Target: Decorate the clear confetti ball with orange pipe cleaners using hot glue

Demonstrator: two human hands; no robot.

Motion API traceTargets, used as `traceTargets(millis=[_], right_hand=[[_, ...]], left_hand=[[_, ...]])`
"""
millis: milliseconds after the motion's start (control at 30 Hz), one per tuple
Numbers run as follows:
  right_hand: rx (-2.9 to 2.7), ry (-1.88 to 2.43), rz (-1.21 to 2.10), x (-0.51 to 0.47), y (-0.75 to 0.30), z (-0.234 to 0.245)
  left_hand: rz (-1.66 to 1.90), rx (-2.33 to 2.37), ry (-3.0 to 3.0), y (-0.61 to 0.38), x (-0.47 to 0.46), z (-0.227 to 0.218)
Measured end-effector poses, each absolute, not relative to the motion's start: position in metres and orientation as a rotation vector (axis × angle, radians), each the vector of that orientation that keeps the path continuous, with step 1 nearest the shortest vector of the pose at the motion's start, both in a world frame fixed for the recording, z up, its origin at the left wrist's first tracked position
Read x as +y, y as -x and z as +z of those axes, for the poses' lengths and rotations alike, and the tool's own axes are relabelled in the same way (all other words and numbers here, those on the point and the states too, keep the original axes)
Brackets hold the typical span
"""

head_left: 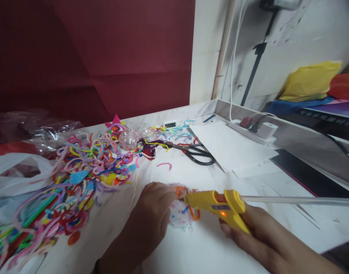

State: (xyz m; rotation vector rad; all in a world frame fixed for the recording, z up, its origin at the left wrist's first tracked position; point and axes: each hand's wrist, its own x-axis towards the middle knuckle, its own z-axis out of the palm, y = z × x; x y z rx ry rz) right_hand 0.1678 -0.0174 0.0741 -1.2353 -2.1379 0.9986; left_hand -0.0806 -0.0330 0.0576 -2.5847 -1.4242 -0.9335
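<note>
Glue gun (pixel 210 200) fills wrapped right grip (pixel 257 230); left grip (pixel 156 205), hold unclear, touches orange strand (pixel 181 189).

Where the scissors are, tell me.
In the head view, the scissors lie just right of centre, beyond the yellow glue gun, by the white paper.

Scissors (pixel 189 148) behind glue gun (pixel 210 201)

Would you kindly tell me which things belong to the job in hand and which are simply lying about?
Likely for the job: yellow glue gun, orange strip, clear speckled piece, colourful strips, scissors.
Probably just lying about: digital display, black slab, yellow bundle.
</note>
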Motion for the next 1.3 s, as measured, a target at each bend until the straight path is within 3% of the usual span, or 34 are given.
traceTargets(millis=[267,500,967,1300], right_hand=[[-2.188,1.185,1.003,-0.022,-0.163,0.075],[-1.98,1.393,1.006,-0.027,-0.171,0.063],[-1.562,1.326,1.703,-0.007,-0.175,0.059],[-1.706,1.311,1.673,0.005,-0.171,0.061]], left_hand=[[-0.943,-1.408,2.583,0.082,-0.031,0.059],[-0.944,-1.403,2.584,0.082,-0.031,0.059],[-0.899,-1.465,2.611,0.083,-0.032,0.058],[-0.894,-1.422,2.634,0.087,-0.032,0.051]])
